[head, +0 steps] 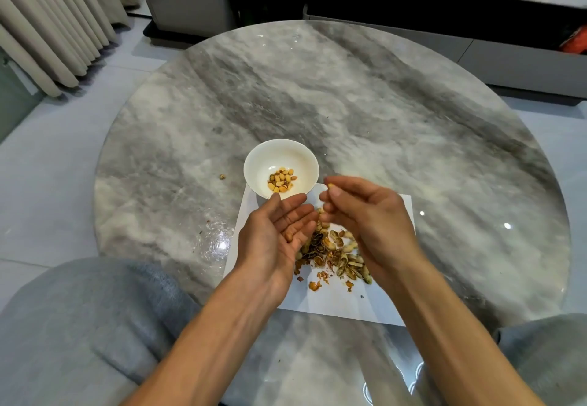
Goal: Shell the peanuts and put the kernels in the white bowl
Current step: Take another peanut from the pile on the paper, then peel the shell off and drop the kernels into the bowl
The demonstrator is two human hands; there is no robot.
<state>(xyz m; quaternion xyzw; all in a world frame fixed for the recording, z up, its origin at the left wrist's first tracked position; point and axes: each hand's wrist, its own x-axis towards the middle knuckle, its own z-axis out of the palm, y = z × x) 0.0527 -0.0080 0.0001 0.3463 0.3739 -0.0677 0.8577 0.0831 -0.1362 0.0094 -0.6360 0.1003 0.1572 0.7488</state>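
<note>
Head view: kernel being carried toward the white bowl (pixel 254 164), centre frame.
Right hand (pixel 365 212) is pinching a kernel (pixel 331 186) beside the rim; left hand (pixel 279 231) is lying flat, palm up, cupping bits; peanuts (pixel 336 253) are waiting on the paper (pixel 349 301) below.

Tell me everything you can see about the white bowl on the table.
The white bowl is small, round and glossy, seemingly ceramic, with a thin rim. It stands upright on the marble-look table, its near edge overlapping the far left corner of the white paper sheet. A small cluster of peanut kernels lies at its bottom; the rest of the inside is bare. The left hand reaches close to its near rim; contact is unclear.
</note>
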